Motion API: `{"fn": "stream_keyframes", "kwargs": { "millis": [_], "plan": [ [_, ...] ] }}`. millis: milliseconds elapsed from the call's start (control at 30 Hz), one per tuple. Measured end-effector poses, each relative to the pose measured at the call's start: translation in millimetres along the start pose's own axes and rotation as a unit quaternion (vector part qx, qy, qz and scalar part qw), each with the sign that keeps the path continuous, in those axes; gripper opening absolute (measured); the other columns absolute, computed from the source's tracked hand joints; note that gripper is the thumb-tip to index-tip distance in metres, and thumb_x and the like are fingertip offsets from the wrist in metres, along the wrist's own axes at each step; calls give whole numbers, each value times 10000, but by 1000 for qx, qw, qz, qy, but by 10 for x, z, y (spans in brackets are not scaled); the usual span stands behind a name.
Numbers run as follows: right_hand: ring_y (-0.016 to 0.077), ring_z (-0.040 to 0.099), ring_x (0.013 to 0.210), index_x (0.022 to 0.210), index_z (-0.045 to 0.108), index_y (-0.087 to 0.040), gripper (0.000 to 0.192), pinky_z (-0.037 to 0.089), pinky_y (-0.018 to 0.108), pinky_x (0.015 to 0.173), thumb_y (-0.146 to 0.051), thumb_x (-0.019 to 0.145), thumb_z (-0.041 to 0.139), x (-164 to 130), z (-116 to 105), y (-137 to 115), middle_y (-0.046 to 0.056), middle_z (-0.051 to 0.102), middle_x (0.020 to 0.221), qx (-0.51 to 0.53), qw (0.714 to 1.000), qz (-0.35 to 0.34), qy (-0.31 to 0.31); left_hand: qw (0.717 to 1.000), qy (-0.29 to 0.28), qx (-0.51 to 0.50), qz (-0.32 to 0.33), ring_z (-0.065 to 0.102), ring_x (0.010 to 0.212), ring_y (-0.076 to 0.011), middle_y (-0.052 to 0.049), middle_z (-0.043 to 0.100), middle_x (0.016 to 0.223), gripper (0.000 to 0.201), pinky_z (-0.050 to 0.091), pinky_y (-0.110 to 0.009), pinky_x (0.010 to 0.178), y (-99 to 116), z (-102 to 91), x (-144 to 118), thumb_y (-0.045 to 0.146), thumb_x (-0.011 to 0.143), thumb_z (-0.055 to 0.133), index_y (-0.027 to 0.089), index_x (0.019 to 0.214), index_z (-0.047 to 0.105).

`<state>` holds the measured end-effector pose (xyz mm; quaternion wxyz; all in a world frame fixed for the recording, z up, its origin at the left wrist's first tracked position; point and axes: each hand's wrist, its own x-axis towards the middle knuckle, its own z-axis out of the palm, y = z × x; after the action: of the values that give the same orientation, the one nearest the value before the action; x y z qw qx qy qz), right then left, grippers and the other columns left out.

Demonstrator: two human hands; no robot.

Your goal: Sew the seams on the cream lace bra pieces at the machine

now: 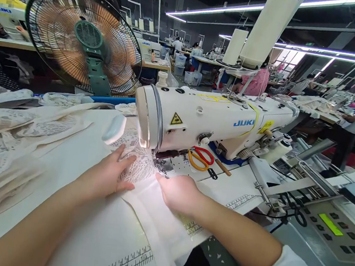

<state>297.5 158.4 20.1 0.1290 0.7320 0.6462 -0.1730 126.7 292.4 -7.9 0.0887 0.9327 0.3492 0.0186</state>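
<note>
A white sewing machine [205, 119] stands across the table, its needle area [162, 163] lit just beyond my hands. My left hand [109, 176] lies flat, fingers spread, on cream lace fabric [139, 167] to the left of the presser foot. My right hand [178, 191] presses down on a plain white fabric strip [151, 216] right in front of the needle. That strip runs toward me and hangs over the table's near edge. Neither hand grips anything; both rest on the cloth.
A pile of lace pieces [4, 146] covers the left of the table. Red and yellow scissors [202, 157] lie behind the needle. A standing fan [83, 39] is at the back left, a control panel [331, 225] at the right. Thread cones [268, 27] tower above. People work in the background.
</note>
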Motion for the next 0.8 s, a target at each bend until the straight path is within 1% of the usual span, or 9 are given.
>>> {"fn": "stream_keyframes", "kwargs": {
  "millis": [133,300,367,433,500,567,667,733,800],
  "plan": [
    [272,658,743,1469,265,-197,779,423,300,539,-142,745,547,-29,-35,-35,107,710,865,4,1000,5,-9,999,-17,-14,-29,334,1340,-378,-229,88,1550,650,428,-459,991,-39,-18,31,371,795,603,163,1380,411],
    [268,644,716,1409,387,-171,598,385,304,526,-152,817,473,-83,72,25,107,703,822,19,999,-15,33,999,45,24,-10,370,1310,-409,-221,172,1536,517,464,-492,935,13,-77,20,338,851,510,170,1339,469],
    [243,623,685,1321,485,-169,470,357,298,518,-176,854,435,-117,164,94,96,691,808,32,996,-37,78,997,48,62,-14,407,1279,-424,-245,246,1503,497,492,-505,883,158,-128,-13,343,864,487,142,1319,488],
    [221,597,697,1196,563,-167,352,328,294,522,-205,884,404,-175,260,182,86,674,812,43,988,-77,127,994,52,93,-6,483,1218,-398,-250,407,1408,428,518,-484,833,381,-158,-73,292,892,428,106,1263,534],
    [201,566,722,1110,591,-163,298,310,291,539,-223,903,386,-261,343,276,75,653,814,44,979,-129,155,994,32,101,16,587,1090,-345,-214,578,1229,358,548,-430,771,637,-144,-160,250,902,397,98,1149,607],
    [184,528,718,1065,602,-165,276,300,289,553,-226,908,384,-366,411,362,62,627,800,37,971,-172,162,993,-11,113,45,638,961,-315,-201,641,1093,353,559,-394,731,861,-90,-251,281,894,441,77,1105,635],
    [167,469,701,1019,608,-184,245,300,280,567,-225,909,393,-518,494,457,46,580,794,38,962,-213,170,981,-60,174,66,590,1053,-397,-303,592,1168,586,508,-458,874,1039,11,-344,420,855,533,-27,1234,555],
    [162,449,721,1009,605,-190,228,315,272,584,-205,904,403,-593,543,496,44,560,817,51,955,-229,180,977,-70,190,61,525,1144,-449,-344,514,1270,689,462,-491,938,1049,58,-365,468,842,547,-33,1310,480],
    [160,443,741,1011,602,-194,219,330,264,600,-175,890,420,-639,583,520,46,547,838,65,951,-235,191,980,-69,180,52,487,1187,-463,-343,477,1315,697,451,-499,947,1007,83,-360,471,843,547,-7,1341,451]
  ]
}}
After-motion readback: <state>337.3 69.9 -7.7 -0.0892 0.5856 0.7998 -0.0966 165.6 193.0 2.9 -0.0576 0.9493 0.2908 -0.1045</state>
